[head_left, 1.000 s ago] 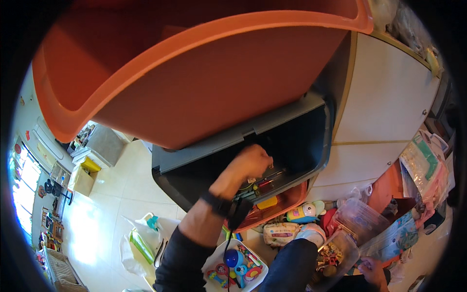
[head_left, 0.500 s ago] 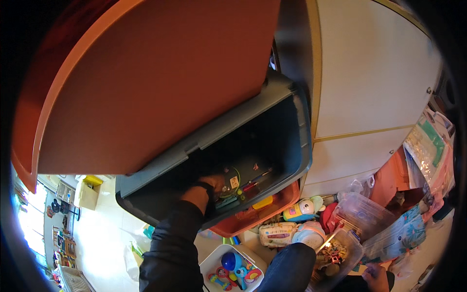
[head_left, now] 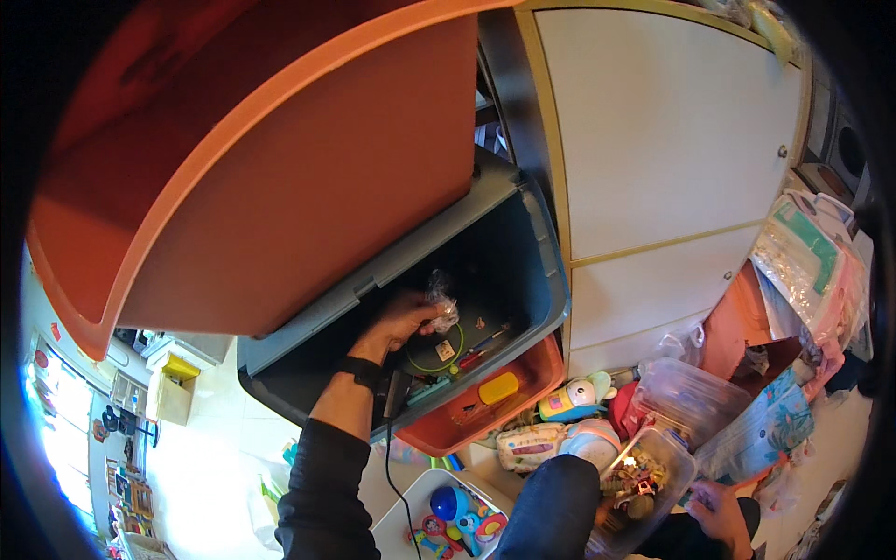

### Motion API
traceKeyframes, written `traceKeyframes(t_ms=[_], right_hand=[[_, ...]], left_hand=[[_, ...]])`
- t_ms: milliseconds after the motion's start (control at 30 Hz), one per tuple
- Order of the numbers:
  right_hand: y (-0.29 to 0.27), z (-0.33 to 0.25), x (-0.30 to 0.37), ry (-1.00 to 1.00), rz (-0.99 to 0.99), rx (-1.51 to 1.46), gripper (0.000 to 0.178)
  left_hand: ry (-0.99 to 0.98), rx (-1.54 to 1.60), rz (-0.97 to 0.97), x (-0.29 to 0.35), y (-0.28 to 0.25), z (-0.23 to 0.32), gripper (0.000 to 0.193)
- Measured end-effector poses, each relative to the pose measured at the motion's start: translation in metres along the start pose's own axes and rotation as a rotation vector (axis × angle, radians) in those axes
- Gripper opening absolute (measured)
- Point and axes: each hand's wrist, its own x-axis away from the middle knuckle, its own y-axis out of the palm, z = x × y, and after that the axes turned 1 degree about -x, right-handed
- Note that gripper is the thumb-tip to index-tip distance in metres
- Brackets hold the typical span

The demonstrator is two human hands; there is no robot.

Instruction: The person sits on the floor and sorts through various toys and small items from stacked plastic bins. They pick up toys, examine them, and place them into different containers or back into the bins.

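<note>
My left hand (head_left: 409, 317), with a black band at the wrist, pinches a crumpled piece of clear plastic wrap (head_left: 441, 303) inside a large dark grey bin (head_left: 551, 271). Below the hand, on the bin's floor, lie a thin green loop (head_left: 411, 362), a small white tag (head_left: 445, 351) and a few slim coloured items. A black cable (head_left: 399, 499) hangs over the bin's near rim. At the lower right, my right hand (head_left: 719, 513) is beside a clear plastic box (head_left: 667, 509) of small toys, its fingers loosely bent and apart. An orange strip (head_left: 751, 481) lies close to it.
A big reddish-orange tub (head_left: 308, 187) rises over the bin's left side. Under the bin sits an orange container (head_left: 457, 425). Nearer stand a white toy box (head_left: 425, 495) and my knee (head_left: 551, 504). White cabinet doors (head_left: 663, 140) are behind; plastic bags (head_left: 812, 271) pile at right.
My left hand has risen from the bin's floor, now with the clear wrap in its fingers. The black cable has come into sight over the rim. My right hand has moved slightly up.
</note>
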Motion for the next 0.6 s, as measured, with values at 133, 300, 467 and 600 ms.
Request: traceKeyframes(t_ms=[133,300,467,600], right_hand=[[0.000,-0.023,0.007,0.008,-0.008,0.001,0.035],[0.005,-0.054,0.002,-0.123,-0.048,0.083,0.027],[0.025,-0.116,-0.011,-0.375,-0.020,-0.186,0.020],[0.047,-0.141,-0.012,-0.135,-0.269,-1.011,0.025]], left_hand=[[0.062,0.015,-0.083,0.031,0.018,0.027,0.017],[0.134,0.101,-0.065,0.089,0.068,0.063,0.016],[0.174,-0.059,-0.280,0.147,0.166,0.072,0.011],[0.030,0.036,-0.727,0.176,0.259,0.058,0.010]])
